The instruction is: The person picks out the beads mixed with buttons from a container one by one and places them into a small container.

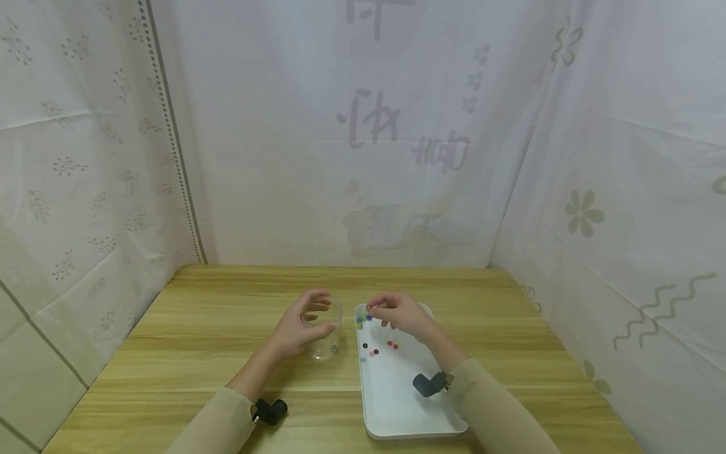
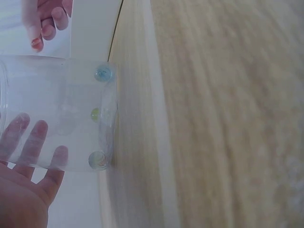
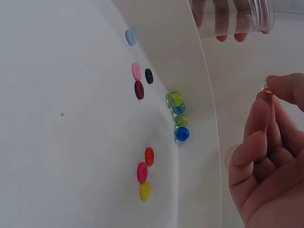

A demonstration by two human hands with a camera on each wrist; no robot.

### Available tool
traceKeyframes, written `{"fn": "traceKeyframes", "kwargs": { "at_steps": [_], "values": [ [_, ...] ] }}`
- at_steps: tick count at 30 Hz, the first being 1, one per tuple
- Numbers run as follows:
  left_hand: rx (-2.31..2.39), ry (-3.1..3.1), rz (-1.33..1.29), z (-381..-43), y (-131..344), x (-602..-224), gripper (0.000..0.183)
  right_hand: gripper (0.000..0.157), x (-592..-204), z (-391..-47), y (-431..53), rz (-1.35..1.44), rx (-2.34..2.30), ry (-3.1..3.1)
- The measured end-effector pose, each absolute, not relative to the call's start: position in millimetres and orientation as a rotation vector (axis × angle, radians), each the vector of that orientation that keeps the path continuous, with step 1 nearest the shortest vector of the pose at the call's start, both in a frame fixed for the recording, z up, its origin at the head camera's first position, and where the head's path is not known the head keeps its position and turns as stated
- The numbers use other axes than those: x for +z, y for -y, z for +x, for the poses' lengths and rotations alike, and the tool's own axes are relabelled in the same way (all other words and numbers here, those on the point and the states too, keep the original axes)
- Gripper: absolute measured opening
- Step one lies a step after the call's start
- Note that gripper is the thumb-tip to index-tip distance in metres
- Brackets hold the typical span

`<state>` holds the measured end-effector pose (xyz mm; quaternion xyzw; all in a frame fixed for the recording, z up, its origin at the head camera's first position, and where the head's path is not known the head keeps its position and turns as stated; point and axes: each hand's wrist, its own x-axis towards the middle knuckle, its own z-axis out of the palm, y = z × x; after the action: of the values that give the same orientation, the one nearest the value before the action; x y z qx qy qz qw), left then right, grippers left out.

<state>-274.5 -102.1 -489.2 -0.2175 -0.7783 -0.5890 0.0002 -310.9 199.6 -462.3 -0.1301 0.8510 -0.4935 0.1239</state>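
Observation:
My left hand [image 1: 296, 329] holds a clear plastic jar [image 1: 321, 345] upright on the table, its fingers and thumb curled around the sides. Through the wall, the left wrist view shows a light blue marble [image 2: 103, 73], a yellow-green marble [image 2: 95, 115] and a clear marble [image 2: 98, 160] at the bottom. Over the far left edge of the white tray [image 1: 408, 403], my right hand [image 1: 401, 313] pinches a clear marble with orange in it [image 3: 266, 87] between thumb and fingertip. Inside the tray, several green and blue marbles [image 3: 181, 134] lie against the wall.
Several buttons lie scattered in the tray, among them a pink button [image 3: 136, 71], a black button [image 3: 149, 76] and a yellow button [image 3: 145, 191]. Wooden tabletop [image 1: 187, 359] surrounds the tray and jar. Patterned curtains [image 1: 272, 157] enclose the table at the back and sides.

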Motion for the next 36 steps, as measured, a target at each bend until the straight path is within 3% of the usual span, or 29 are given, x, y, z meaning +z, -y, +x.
{"fn": "traceKeyframes", "kwargs": {
  "at_steps": [27, 36],
  "values": [
    [-1.866, 2.439, -0.659, -275, 100, -487, 0.064, 0.030, -430, -312, -191, -0.544, -1.579, -2.443],
    [-1.860, 2.441, -0.660, -275, 100, -488, 0.064, 0.025, -417, -303, -180, -0.577, -1.615, -2.428]
  ]
}}
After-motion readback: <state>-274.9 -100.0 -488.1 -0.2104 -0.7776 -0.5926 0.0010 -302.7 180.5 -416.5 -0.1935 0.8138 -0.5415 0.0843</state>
